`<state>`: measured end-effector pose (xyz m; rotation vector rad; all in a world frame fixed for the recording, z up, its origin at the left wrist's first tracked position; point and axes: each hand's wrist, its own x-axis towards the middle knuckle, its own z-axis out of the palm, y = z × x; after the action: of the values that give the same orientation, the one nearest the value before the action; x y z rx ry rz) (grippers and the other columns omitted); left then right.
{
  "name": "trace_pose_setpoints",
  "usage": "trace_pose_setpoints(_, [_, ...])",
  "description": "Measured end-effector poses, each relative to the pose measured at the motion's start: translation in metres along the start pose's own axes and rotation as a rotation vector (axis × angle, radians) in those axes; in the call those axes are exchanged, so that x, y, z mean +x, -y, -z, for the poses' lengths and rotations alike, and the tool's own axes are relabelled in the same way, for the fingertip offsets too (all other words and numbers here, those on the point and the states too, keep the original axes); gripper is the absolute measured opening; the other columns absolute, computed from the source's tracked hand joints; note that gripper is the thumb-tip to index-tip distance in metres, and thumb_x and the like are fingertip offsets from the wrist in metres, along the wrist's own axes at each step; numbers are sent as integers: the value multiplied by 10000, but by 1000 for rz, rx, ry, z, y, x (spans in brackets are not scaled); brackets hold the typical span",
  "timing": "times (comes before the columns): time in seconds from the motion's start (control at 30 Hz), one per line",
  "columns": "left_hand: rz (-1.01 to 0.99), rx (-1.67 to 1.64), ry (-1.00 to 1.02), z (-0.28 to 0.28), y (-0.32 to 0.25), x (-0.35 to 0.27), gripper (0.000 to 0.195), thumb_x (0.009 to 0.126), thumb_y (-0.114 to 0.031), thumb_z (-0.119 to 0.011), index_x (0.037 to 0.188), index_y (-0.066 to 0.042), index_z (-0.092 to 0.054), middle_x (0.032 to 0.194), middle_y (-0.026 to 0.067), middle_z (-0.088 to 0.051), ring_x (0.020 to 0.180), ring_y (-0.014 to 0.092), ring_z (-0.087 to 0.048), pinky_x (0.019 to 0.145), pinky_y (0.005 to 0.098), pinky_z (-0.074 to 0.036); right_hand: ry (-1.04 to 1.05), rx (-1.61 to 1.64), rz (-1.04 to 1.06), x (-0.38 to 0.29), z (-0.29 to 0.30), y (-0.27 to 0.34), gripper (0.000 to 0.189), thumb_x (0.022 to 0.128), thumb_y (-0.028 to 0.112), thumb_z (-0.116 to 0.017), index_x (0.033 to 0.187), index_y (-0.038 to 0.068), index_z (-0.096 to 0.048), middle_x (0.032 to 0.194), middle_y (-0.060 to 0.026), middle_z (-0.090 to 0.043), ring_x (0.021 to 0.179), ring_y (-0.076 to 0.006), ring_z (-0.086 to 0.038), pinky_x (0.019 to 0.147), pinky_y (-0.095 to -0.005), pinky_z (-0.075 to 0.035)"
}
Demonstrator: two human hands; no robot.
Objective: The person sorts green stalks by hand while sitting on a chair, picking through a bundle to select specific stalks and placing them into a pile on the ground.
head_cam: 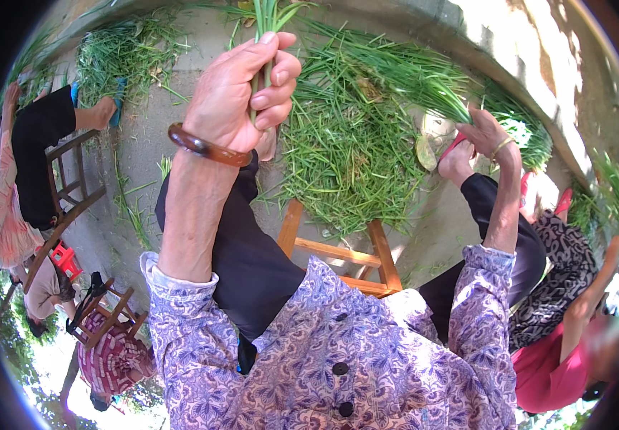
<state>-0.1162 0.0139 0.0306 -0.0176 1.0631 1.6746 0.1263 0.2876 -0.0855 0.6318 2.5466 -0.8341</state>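
My left hand (245, 88), with a brown bangle at its wrist, is closed around a small bunch of green stalks (269, 16) whose leaves stick out above the thumb. On the right, my right hand (481, 131) grips the pale stem ends of a larger bundle of long green leafy stalks (433, 91). That bundle's leaves spread up and left over a loose pile of cut green leaves (352, 161), which lies on the paved ground between my feet. The exact kind of plant cannot be told.
A wooden stool (339, 248) stands below the pile. Another person sits at the right holding green stalks (616, 188); more people sit at the left beside a wooden chair (73, 183) and another leaf heap (126, 59). A low concrete kerb (503, 80) curves behind the pile.
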Motion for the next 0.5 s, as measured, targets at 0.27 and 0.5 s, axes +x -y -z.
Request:
trace_pose_setpoints(0.27, [-27, -68, 16, 3, 8, 0, 184, 869, -163, -410, 967, -10, -440, 694, 21, -435, 500, 86, -384, 408, 220, -354, -63, 33, -63, -43, 39, 29, 285, 729, 224, -547, 725, -51, -472, 543, -157, -429, 493, -204, -405, 483, -352, -345])
trace_pose_setpoints(0.5, [24, -104, -42, 0, 28, -9, 131, 828, -147, -496, 830, -22, -460, 690, 28, -459, 475, 49, -396, 305, 157, -297, -67, 506, -126, -69, 47, 84, 277, 776, 218, -510, 703, -48, -482, 541, -22, -425, 516, -102, -386, 447, -287, -326])
